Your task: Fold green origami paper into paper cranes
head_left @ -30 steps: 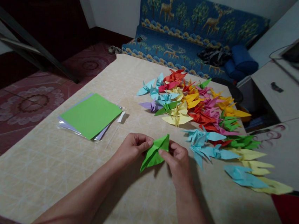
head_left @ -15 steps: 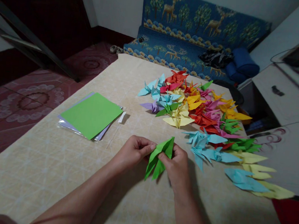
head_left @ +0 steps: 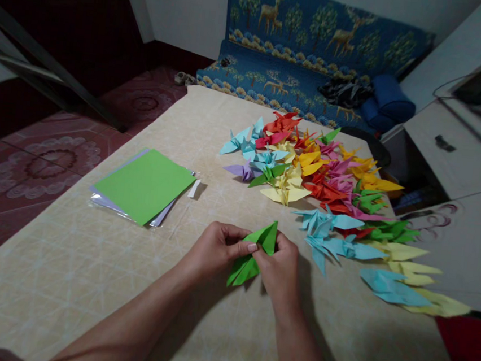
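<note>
Between both hands is a green folded paper piece (head_left: 244,270), held just above the table near its middle. Its upper point stands up past my fingers, and its lower flaps hang toward me. My left hand (head_left: 222,249) pinches it from the left, thumb pressed on the front. From the other side my right hand (head_left: 278,261) grips it, its thumb meeting the left thumb at the centre fold. The fingers behind the paper are mostly hidden. To the right spread many folded paper cranes, among them a light blue crane (head_left: 320,225) nearest my right hand.
A stack of square paper with a green sheet (head_left: 146,185) on top lies on a clear wrapper at left, beside a small white scrap (head_left: 194,188). The cloth-covered table (head_left: 86,279) fronts a blue deer-patterned sofa (head_left: 251,71). A white cabinet (head_left: 459,162) stands at right.
My left thumb has moved right and onto the centre of the green paper, close to the right thumb. The lower flaps have swung left and closer together.
</note>
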`<move>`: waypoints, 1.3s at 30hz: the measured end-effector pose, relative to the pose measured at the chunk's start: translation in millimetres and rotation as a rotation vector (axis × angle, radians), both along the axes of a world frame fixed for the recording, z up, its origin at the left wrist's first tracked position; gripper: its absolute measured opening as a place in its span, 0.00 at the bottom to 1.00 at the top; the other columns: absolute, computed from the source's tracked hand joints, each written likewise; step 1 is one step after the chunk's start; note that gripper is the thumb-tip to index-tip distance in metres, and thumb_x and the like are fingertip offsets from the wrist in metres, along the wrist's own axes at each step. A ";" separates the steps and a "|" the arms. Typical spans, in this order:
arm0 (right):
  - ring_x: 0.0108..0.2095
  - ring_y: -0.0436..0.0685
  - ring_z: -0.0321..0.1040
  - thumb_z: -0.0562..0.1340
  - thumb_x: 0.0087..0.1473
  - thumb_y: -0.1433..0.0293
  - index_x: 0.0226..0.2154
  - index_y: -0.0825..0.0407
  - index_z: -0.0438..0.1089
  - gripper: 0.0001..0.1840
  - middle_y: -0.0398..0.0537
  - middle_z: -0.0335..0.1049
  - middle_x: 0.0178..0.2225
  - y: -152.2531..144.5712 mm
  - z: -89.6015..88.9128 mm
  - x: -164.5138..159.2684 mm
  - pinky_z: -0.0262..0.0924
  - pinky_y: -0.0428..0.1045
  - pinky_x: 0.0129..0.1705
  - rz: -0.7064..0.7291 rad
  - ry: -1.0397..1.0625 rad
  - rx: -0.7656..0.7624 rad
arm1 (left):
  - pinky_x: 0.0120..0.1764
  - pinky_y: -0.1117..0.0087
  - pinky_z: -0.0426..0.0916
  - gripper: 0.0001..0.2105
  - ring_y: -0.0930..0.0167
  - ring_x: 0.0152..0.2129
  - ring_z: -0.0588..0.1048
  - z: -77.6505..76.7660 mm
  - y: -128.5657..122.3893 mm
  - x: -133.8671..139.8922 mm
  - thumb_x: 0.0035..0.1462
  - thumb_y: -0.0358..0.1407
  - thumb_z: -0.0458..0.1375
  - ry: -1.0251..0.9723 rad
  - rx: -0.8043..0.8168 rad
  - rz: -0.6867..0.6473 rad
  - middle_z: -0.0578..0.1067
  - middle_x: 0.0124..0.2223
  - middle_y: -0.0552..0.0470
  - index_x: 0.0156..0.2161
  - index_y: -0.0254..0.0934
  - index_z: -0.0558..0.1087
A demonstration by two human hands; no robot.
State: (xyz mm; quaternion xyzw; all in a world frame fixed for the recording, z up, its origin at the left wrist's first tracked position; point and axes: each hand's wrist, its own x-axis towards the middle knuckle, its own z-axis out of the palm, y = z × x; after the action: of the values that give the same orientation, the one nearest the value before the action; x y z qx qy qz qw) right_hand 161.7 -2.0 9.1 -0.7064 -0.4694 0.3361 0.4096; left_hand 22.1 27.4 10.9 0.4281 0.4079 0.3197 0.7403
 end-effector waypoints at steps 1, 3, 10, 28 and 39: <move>0.23 0.54 0.63 0.63 0.39 0.65 0.24 0.52 0.69 0.08 0.43 0.68 0.21 -0.2 -1.3 0.4 0.57 0.46 0.24 -0.004 0.003 0.000 | 0.26 0.72 0.66 0.20 0.72 0.21 0.72 -0.1 -0.3 0.7 0.42 0.44 0.70 -0.007 -0.004 0.006 0.79 0.28 0.46 0.39 0.30 0.81; 0.23 0.54 0.63 0.63 0.39 0.65 0.24 0.51 0.68 0.07 0.43 0.68 0.21 -0.3 -2.6 1.0 0.56 0.46 0.23 -0.007 0.002 -0.007 | 0.26 0.71 0.66 0.20 0.71 0.20 0.73 -0.8 -0.9 1.9 0.41 0.43 0.71 -0.020 -0.017 0.026 0.80 0.28 0.45 0.38 0.30 0.82; 0.23 0.52 0.61 0.61 0.38 0.68 0.20 0.51 0.66 0.04 0.40 0.65 0.20 2.4 4.7 1.8 0.57 0.45 0.25 0.044 0.137 0.033 | 0.30 0.70 0.69 0.19 0.69 0.23 0.75 -4.3 -0.1 1.4 0.40 0.39 0.72 -0.006 0.008 0.042 0.81 0.30 0.44 0.38 0.32 0.82; 0.22 0.51 0.59 0.61 0.43 0.69 0.24 0.51 0.68 0.03 0.40 0.65 0.21 0.1 -5.5 2.8 0.56 0.45 0.25 0.050 0.002 0.033 | 0.27 0.73 0.66 0.13 0.72 0.21 0.73 -12.8 -3.2 7.4 0.48 0.42 0.67 0.070 0.086 0.149 0.81 0.27 0.47 0.35 0.34 0.82; 0.21 0.49 0.56 0.64 0.47 0.63 0.21 0.53 0.66 0.12 0.39 0.59 0.19 1.3 -1.2 -0.9 0.52 0.43 0.22 0.105 0.284 0.070 | 0.24 0.74 0.64 0.11 0.72 0.20 0.72 -9.8 -3.2 4.5 0.50 0.40 0.64 0.212 0.246 0.348 0.79 0.25 0.48 0.28 0.31 0.80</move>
State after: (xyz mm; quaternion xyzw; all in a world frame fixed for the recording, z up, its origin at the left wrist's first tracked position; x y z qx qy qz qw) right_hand 160.8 -0.7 7.9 -0.6115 -0.4546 0.4371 0.4779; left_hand 26.6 24.2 1.2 0.4694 0.5090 0.4430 0.5695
